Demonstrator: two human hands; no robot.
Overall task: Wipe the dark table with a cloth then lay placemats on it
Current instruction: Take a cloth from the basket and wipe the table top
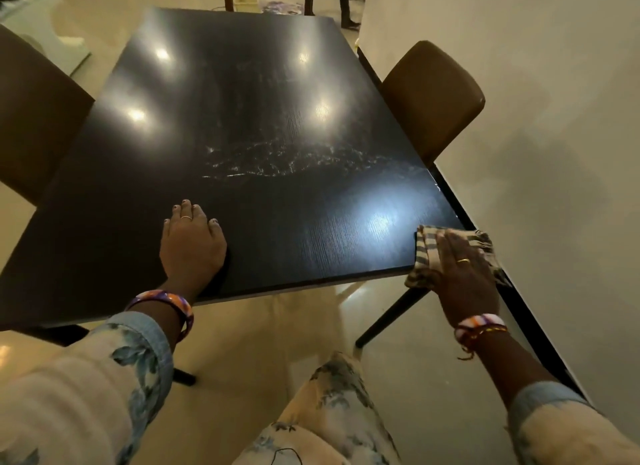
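Nearest are floral sleeves and beaded bracelets on both wrists. The left hand (pixel 192 244) lies flat on the dark counter (pixel 242 125) near its front edge, fingers straight and slightly spread, holding nothing. The right hand (pixel 464 274) presses straight fingers down on a striped cloth (pixel 426 253) at the counter's near right corner, the cloth hanging partly over the edge. The glossy top shows wet smeared streaks (pixel 277 163) across its middle and reflected lamp spots. A brown chair (pixel 433 93) stands at the right side, close to the wall; another chair (pixel 31 118) is at the left.
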